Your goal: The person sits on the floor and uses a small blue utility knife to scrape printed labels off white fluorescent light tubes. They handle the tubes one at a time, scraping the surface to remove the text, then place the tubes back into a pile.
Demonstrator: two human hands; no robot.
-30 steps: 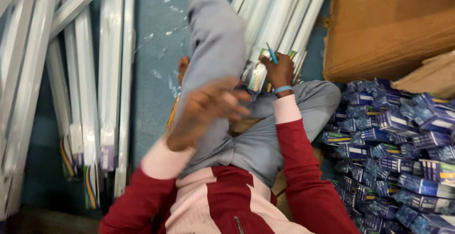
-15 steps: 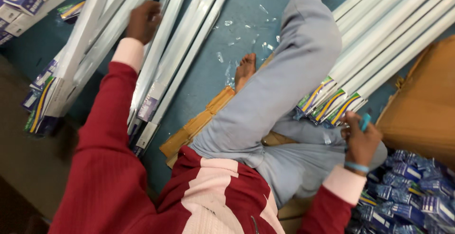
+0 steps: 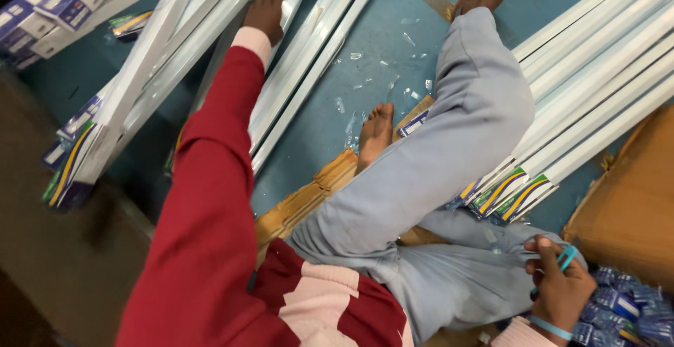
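Left hand point(image 3: 265, 11) is stretched far out at the end of a straight arm in a red sleeve with a pink cuff, its fingers curled down over the long white tubes point(image 3: 210, 45) that lie in a loose sheaf on the teal floor point(image 3: 330, 122); whether it grips one or only presses on them cannot be told. Right hand point(image 3: 558, 284) stays low beside the folded knee, closed around a small teal tool point(image 3: 566, 257), with a pale blue band on the wrist. Each tube is slim, smooth and straight, and the near ends carry sleeves striped in blue, yellow and green. A second sheaf of tubes point(image 3: 597, 87) fans out on the right, partly under the grey trouser leg point(image 3: 449, 150). Beside the right hand lies a heap of small blue packets point(image 3: 632, 312), and a brown cardboard box point(image 3: 632, 199) stands just behind it. Bits of clear wrap lie scattered on the floor near the bare foot point(image 3: 375, 133).
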